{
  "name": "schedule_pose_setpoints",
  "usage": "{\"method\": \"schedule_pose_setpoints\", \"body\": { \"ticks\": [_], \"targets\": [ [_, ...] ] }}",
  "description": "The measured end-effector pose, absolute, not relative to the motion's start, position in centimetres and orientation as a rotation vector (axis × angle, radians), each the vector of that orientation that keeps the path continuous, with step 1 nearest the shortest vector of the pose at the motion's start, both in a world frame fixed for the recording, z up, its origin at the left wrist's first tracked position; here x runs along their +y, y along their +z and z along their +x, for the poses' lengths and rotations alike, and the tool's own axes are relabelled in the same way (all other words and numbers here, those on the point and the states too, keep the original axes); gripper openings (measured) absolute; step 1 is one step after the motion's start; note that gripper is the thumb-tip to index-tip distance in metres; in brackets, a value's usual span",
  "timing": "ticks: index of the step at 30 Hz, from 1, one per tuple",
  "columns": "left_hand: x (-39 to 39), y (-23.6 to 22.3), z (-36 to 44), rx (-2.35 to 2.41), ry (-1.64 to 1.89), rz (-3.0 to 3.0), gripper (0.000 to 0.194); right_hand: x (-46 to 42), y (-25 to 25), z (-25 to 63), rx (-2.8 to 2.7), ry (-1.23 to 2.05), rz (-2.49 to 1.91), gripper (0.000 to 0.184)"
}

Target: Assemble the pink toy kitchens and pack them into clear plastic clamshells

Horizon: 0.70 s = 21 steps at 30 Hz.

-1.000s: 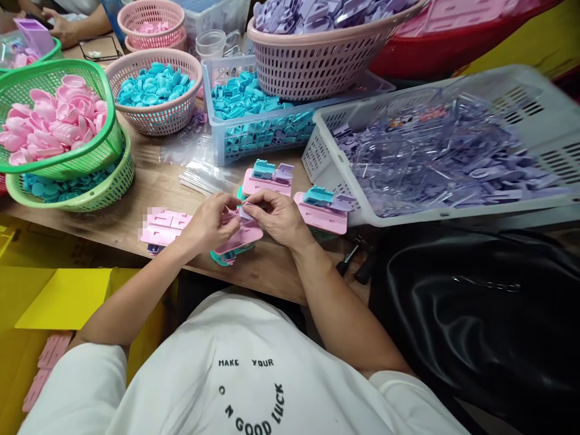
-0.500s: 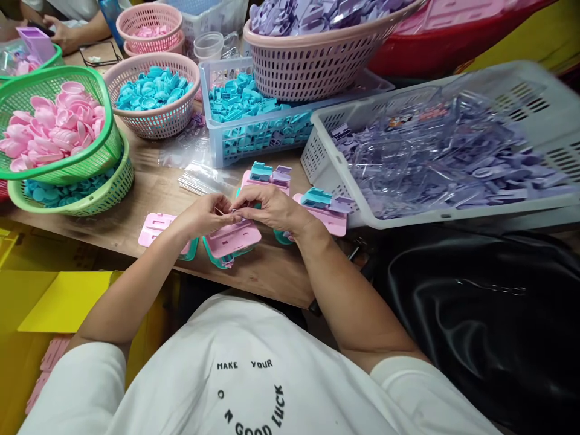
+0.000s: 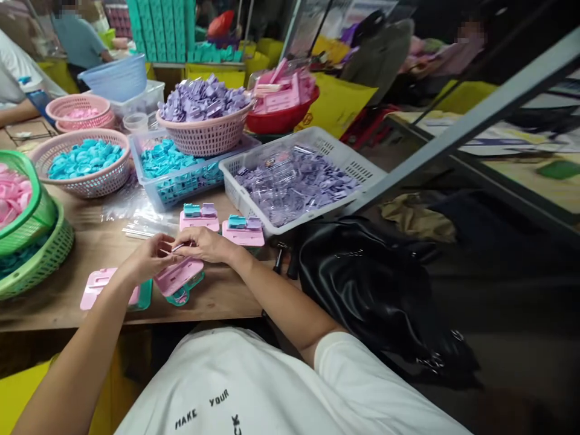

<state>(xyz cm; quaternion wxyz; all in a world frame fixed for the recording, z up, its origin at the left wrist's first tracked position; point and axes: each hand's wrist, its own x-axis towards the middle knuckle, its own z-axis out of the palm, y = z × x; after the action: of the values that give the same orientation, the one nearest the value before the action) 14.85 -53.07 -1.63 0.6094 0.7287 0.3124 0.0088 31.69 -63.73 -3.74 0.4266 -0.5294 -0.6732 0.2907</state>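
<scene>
My left hand [image 3: 154,256] and my right hand [image 3: 206,245] meet fingertip to fingertip over a pink plastic panel [image 3: 180,275] on a teal base. A thin purplish piece [image 3: 180,246] shows at the fingers of my right hand, which are pinched together. The left fingers are pinched too; what they hold is hidden. Behind and to the right stand two pink units, one nearer [image 3: 242,234] and one farther back [image 3: 199,220], each topped with blue and purple parts. A flat pink panel with a teal edge [image 3: 97,287] lies by my left forearm.
A white crate [image 3: 276,229] of purple parts stands at right, a blue crate [image 3: 158,194] and pink basket [image 3: 81,186] of blue parts behind. Green baskets [image 3: 54,260] sit at left. A black bag [image 3: 362,284] hangs near the right table edge. Other people are farther back.
The camera has turned up and to the right, so more of the room shows. My hands stay pinched together over the same pink panel.
</scene>
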Motion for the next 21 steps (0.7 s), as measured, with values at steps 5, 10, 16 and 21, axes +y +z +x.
{"method": "schedule_pose_setpoints", "body": {
  "ticks": [5, 10, 16, 21],
  "targets": [
    [-53.0, -1.6, 14.7, 0.672, 0.029, 1.723, 0.068, -64.2, -3.2, 31.6, -1.582, 0.697, -1.477, 0.009],
    [-52.3, -1.6, 15.1, 0.737, -0.007, 1.755, 0.063, -63.9, -3.7, 30.7, -1.479, 0.747, -1.591, 0.008],
    [-52.1, -0.8, 15.3, 0.748, -0.068, 1.765, 0.06, -68.7, 4.1, 36.1, -1.414, 0.14, -1.868, 0.01],
    [-51.7, -1.0, 15.2, 0.71, -0.071, 1.761, 0.068, -75.7, 7.6, 47.8, -0.532, -0.373, -2.589, 0.033]
  ]
}}
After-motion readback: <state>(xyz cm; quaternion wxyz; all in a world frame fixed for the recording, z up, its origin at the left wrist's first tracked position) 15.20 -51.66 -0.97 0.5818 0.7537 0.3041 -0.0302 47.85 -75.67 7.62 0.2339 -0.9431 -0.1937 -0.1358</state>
